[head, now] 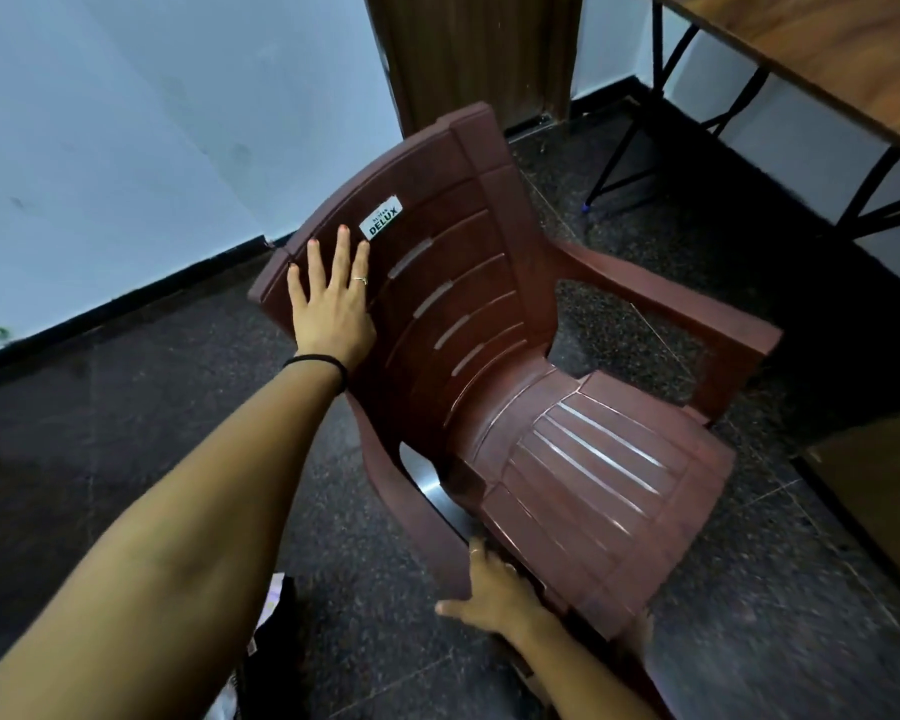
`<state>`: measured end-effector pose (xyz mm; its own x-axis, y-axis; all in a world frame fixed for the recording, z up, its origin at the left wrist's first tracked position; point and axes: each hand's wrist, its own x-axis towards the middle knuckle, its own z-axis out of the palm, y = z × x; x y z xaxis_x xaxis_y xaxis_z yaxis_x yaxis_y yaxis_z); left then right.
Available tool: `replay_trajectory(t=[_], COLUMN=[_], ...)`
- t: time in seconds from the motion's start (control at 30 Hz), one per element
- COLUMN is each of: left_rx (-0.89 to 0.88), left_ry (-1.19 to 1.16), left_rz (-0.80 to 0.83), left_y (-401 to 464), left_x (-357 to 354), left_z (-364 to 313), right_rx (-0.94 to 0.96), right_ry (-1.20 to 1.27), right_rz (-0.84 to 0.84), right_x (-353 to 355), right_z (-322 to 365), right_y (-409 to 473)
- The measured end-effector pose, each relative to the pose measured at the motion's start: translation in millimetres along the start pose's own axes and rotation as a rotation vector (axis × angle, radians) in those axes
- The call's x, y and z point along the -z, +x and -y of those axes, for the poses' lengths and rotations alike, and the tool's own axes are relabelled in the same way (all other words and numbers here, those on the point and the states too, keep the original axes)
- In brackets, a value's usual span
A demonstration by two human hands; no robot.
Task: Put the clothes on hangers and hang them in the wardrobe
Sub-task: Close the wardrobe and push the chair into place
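Note:
A maroon plastic armchair [567, 459] with a white "DELUX" sticker stands on the dark speckled floor, and nothing lies on its seat. My left hand [331, 304] presses flat against the top left of the backrest, fingers straight and spread. My right hand [494, 589] grips the near edge of the seat by the armrest, thumb out to the left and fingers curled under the plastic, hidden from view. Dark and pale patterned cloth [268, 662] shows at the bottom edge, below my left forearm. No hanger is in view.
A pale wall [126, 148] with a black skirting runs along the left. A brown wooden panel [474, 54] stands behind the chair. A wooden table [827, 59] on black metal legs fills the top right. A brown box-like object [879, 501] sits at the right edge.

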<state>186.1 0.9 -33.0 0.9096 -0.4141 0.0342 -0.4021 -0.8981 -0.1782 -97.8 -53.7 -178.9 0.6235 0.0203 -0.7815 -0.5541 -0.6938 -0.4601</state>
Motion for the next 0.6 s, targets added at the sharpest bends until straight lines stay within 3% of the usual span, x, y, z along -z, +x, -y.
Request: replay_trajectory(t=[0.17, 0.47, 0.6], left_rx=[-0.051, 0.035, 0.052], left_ry=[0.055, -0.029, -0.137], left_rz=[0.014, 0.088, 0.036], left_y=[25, 62, 89], left_x=[0, 7, 11], left_z=[14, 29, 25], right_rx=[-0.053, -0.116, -0.127], right_ry=[-0.067, -0.052, -0.068], right_rz=[-0.107, -0.043, -0.043], right_x=[-10, 1, 5], right_z=[8, 10, 7], right_y=[3, 8, 9])
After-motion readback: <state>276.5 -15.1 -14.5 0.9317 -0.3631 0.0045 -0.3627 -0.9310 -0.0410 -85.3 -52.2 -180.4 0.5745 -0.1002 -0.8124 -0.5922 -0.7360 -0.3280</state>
